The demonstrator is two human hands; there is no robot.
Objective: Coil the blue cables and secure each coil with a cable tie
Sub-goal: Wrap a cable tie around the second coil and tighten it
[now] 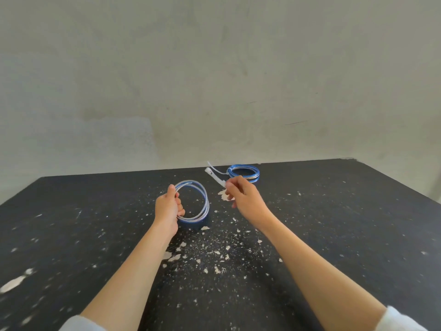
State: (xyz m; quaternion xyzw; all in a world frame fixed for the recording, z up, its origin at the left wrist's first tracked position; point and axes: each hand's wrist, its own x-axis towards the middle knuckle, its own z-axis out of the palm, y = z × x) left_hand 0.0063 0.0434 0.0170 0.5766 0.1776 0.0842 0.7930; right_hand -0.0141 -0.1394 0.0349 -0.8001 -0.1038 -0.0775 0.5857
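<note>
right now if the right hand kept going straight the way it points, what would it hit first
Probably the tied coil lying on the table just beyond the right hand, which pinches a cable tie. Depth is unclear, so the hand may pass above it.

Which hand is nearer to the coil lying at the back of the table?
Right. The right hand, pinching a white cable tie, is just in front of the far coil. The left hand holds another coil farther left.

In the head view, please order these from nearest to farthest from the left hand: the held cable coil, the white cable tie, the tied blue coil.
1. Clear-blue cable coil: gripped by the left hand.
2. White plastic cable tie: right, pinched by the right hand.
3. Tied blue cable coil: far right, on the black table.
</note>
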